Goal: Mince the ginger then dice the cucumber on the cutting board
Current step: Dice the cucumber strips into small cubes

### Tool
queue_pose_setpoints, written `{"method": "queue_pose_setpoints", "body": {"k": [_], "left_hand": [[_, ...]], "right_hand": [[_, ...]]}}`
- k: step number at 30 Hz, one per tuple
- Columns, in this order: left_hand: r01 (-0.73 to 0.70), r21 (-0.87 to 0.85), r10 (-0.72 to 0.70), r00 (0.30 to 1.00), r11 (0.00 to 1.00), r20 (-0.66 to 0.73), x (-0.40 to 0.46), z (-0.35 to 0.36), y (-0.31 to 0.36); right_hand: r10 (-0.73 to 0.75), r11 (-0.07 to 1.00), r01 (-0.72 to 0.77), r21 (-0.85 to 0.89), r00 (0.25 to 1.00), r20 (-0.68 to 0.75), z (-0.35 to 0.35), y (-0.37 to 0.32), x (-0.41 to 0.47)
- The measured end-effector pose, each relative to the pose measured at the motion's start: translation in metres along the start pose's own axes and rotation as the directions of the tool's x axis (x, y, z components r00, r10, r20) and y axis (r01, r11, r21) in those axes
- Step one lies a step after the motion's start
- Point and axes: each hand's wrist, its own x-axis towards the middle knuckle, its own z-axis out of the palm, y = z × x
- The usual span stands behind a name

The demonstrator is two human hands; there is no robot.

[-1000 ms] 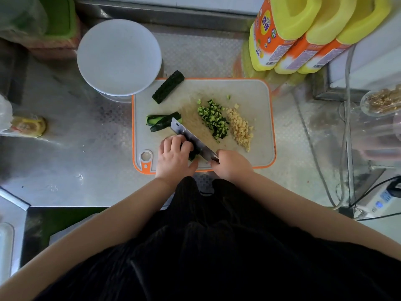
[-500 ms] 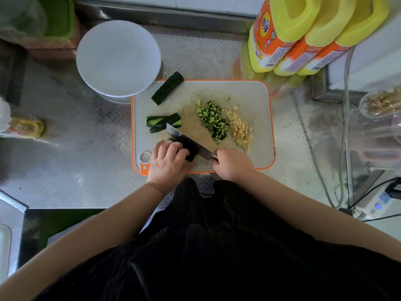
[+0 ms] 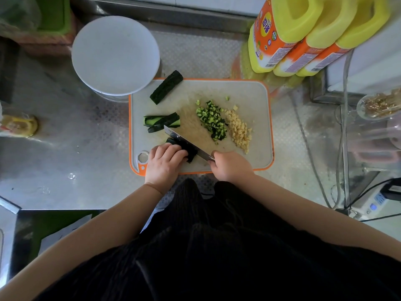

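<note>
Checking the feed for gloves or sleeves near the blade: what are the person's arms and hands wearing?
Nothing shows on either: the left hand and right hand are bare, no gloves or rings visible, and both forearms are uncovered. Below them is a dark, ribbed garment.

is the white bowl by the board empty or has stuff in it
Empty: the white bowl shows only bare white inside, while diced cucumber and ginger remain on the board.

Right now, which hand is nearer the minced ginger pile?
Right. The right hand grips the knife handle just below the ginger. The left hand holds down a cucumber piece farther left, beyond the blade.
</note>
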Motion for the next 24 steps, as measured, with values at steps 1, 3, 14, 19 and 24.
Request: {"method": "queue_pose_setpoints", "body": {"k": [1, 3, 14, 19, 24], "left_hand": [[-0.001, 0.003, 0.001, 1.0, 1.0, -0.006, 0.0, 0.0, 0.0], [-0.002, 0.004, 0.002, 1.0, 1.0, -0.012, -0.001, 0.001, 0.0], [-0.02, 0.028, 0.021, 1.0, 0.999, -0.015, 0.0, -0.001, 0.001], [-0.013, 0.029, 0.014, 1.0, 1.0, -0.021, 0.001, 0.0, 0.001], [0.015, -0.01, -0.015, 1.0, 1.0, 0.003, 0.001, -0.001, 0.001]], "right_hand": [[-0.002, 1.0, 0.002, -0.008, 1.0, 0.002, 0.0, 0.0, 0.0], [-0.007, 1.0, 0.007, -0.019, 1.0, 0.006, -0.001, -0.001, -0.001], [-0.04, 0.999, 0.042, 0.012, 0.995, -0.096, -0.001, -0.006, -0.005], [-0.054, 0.998, 0.051, -0.032, 0.994, -0.095, -0.004, -0.015, -0.002], [0.022, 0.998, -0.023, -0.053, 1.0, -0.013, -0.003, -0.021, 0.003]]}}
